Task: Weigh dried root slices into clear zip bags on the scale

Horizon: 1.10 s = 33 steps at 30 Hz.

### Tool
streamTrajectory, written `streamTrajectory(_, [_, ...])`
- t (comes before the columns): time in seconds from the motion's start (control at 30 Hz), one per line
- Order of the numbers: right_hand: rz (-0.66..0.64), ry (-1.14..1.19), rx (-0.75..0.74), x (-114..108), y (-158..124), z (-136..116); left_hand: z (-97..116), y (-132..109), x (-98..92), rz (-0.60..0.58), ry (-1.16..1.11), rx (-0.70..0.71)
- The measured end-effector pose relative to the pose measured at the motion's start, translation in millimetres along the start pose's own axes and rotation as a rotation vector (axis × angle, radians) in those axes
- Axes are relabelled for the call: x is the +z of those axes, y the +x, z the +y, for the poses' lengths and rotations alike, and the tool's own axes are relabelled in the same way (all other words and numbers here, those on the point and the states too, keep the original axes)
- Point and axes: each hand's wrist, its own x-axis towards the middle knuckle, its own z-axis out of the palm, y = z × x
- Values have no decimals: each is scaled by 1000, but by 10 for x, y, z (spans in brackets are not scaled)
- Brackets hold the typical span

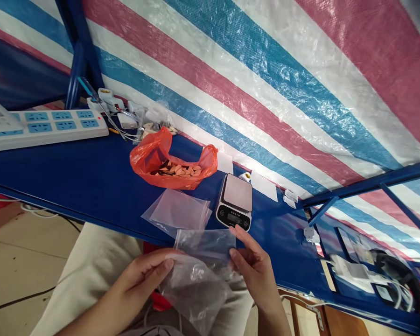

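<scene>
- Pinching now with the left fingers (163, 267), thumb on top, at 9 o'clock on a thin, clear plastic bag (199, 287)!
- And grasping its edge at 2 o'clock with the right fingers (243, 261), index outstretched.
- Held at 6 o'clock, over the lap, near the blue counter (91, 186); cannot tell whether one layer or several.
- At 11 o'clock from there, lying flat: more clear plastic bags (177, 210).
- Just beyond: an open orange-red plastic bag (182, 182) with small brown pieces (182, 170) inside.
- At 1 o'clock: a black-and-white digital scale (238, 193).
- Away at 10 o'clock: a long white power strip (98, 133).
</scene>
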Motion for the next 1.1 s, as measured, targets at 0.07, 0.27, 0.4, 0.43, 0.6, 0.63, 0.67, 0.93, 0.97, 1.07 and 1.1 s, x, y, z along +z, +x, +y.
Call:
streamTrajectory(0.07, [6,-7,-27,173,150,-100,206,127,-193,64,33,26])
streamTrajectory(0.27, [60,-82,-43,758,660,-254,581,746,-810,181,160,40])
streamTrajectory(0.4, [158,-244,-108,993,769,-174,607,843,-1102,323,226,-51])
streamTrajectory(0.43, [182,-289,-142,1015,764,-152,608,807,-1144,346,228,-47])
streamTrajectory(0.6, [273,-420,-253,979,684,-142,575,645,-1089,265,73,-35])
streamTrajectory(0.63, [291,-443,-276,962,664,-162,551,658,-1033,219,19,-49])
streamTrajectory(0.67, [309,-471,-303,946,641,-186,523,686,-973,181,-32,-59])
streamTrajectory(0.93, [299,-486,-383,892,319,-333,481,837,-679,86,-177,-14])
streamTrajectory(0.97, [288,-441,-342,879,292,-331,511,816,-655,83,-194,-11])
streamTrajectory(1.07, [240,-191,-192,802,269,-308,590,770,-548,65,-296,-13])
streamTrajectory(1.1, [234,-90,-151,765,279,-298,604,773,-502,48,-334,-20])
